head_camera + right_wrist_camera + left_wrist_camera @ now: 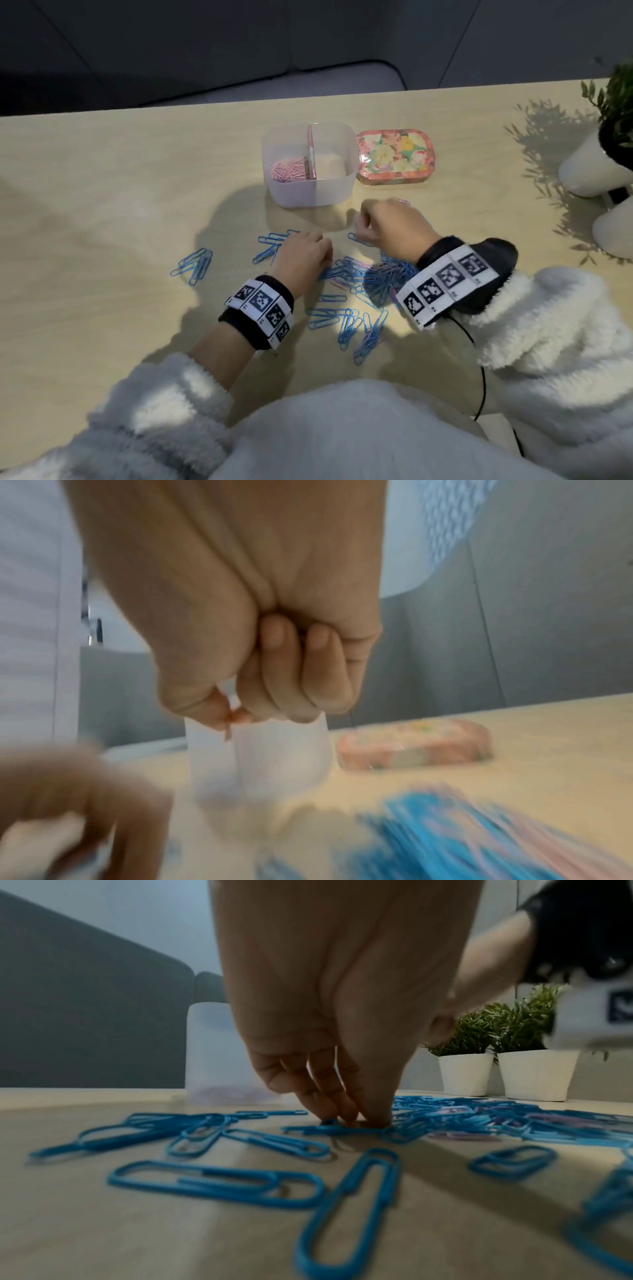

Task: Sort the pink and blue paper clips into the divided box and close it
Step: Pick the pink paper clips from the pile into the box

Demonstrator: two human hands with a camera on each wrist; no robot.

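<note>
Blue paper clips (193,265) are lying scattered across the wooden table (102,192), thinly at the left and heaped with a few pink ones in a pile (383,277) between the wrists. The left hand (301,255) is reaching down with its fingers (329,1096) bunched together, tips pressing on a blue clip on the tabletop. The right hand (390,224) is hovering above the table in front of the divided box (308,164), fingers curled in, thumb and forefinger pinching something small and pinkish; blur is hiding what it is. Pink clips (287,169) are sitting in the box's left compartment. The floral lid (394,154) is lying just right of the box, and two white plant pots (507,1072) are standing further right.
</note>
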